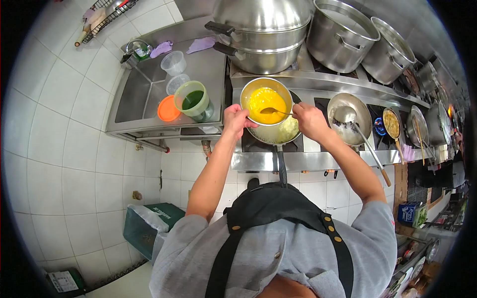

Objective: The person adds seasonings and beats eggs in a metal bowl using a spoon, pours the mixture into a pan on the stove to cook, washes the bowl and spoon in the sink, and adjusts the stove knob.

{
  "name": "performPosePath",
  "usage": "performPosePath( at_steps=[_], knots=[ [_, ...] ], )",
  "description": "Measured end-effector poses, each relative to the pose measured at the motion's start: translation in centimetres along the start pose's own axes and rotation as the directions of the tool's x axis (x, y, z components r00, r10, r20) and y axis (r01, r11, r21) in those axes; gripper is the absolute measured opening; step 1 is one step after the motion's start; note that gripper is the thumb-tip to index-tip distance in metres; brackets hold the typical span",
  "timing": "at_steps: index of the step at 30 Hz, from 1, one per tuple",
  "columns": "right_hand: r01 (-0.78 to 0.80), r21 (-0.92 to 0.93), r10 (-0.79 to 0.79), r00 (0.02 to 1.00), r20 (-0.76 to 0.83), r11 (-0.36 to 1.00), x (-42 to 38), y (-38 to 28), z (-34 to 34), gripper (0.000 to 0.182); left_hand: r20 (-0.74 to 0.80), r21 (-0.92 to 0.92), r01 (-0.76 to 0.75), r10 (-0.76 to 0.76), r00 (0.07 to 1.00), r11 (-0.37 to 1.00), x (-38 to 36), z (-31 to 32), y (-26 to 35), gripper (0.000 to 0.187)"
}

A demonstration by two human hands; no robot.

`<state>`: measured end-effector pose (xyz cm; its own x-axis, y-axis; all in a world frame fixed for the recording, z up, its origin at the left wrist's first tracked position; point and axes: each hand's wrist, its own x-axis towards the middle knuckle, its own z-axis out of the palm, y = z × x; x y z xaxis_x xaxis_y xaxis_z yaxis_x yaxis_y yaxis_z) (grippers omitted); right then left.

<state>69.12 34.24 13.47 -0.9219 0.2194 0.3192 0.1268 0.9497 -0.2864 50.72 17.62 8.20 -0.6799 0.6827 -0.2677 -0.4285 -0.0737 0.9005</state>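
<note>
My left hand [235, 119] grips the rim of a metal bowl [244, 102] that holds a bright yellow liquid [266, 95], which looks like beaten egg. In my right hand [309, 119] is the handle of a spoon [270, 110], its bowl end dipped into the yellow liquid. Both hands are closed. Directly below the bowl, a frying pan [281, 164] sits on the stove with pale yellow, frothy contents [286, 131] on its right side. The bowl hides the far part of that pan.
Right of the pan stands a wok [366, 116] with a ladle [368, 147] in it. Large steel pots [343, 42] and a domed steamer [266, 35] line the back. At left, a green-filled container [191, 113] and an orange lid [169, 109] rest on the sink counter [144, 124].
</note>
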Motion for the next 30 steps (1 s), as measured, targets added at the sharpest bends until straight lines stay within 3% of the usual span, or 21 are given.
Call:
performPosePath(
  at_steps=[9, 15, 18, 21, 22, 25, 27, 30],
  knots=[
    [0.046, -0.050, -0.052, 0.990, -0.128, 0.998, 0.9, 1.9, 0.8, 0.009, 0.008, 0.055, 0.026, -0.027, 1.000, 0.998, 0.2, 0.2, 0.4, 0.013],
    [0.014, -0.064, -0.019, 0.997, -0.070, 0.998, 0.6, 2.7, 1.5, 0.009, -0.010, 0.072, 0.054, -0.054, 0.999, 0.996, -0.4, -0.4, 0.3, 0.012],
    [-0.013, 0.131, 0.036, 0.983, -0.177, 0.991, 0.3, 3.3, 2.6, 0.007, -0.011, 0.113, 0.038, -0.037, 0.999, 0.993, 0.4, -0.6, 0.2, 0.012],
    [-0.155, 0.293, 0.238, 0.932, -0.272, 0.943, 0.3, 3.9, 1.9, 0.007, -0.042, 0.163, 0.063, -0.057, 0.997, 0.985, 0.5, -1.3, 0.3, 0.014],
    [-0.304, 0.308, 0.382, 0.894, -0.234, 0.901, 0.4, 4.1, 1.6, 0.007, -0.060, 0.187, 0.067, -0.057, 0.997, 0.980, 0.6, -1.4, 0.3, 0.015],
    [-0.463, 0.070, 0.468, 0.878, -0.100, 0.883, -0.6, 7.4, 5.2, 0.010, -0.081, 0.262, 0.066, -0.046, 0.996, 0.963, 1.7, -2.4, 0.0, 0.016],
    [-0.458, -0.042, 0.460, 0.886, 0.057, 0.888, -1.2, 7.6, 7.1, 0.016, -0.084, 0.317, 0.066, -0.041, 0.996, 0.946, 2.4, -2.8, -0.1, 0.013],
    [-0.545, -0.056, 0.548, 0.829, 0.110, 0.836, -1.4, 8.7, 11.5, 0.018, -0.096, 0.330, 0.073, -0.044, 0.994, 0.941, 2.7, -2.8, 0.0, 0.013]
  ],
)
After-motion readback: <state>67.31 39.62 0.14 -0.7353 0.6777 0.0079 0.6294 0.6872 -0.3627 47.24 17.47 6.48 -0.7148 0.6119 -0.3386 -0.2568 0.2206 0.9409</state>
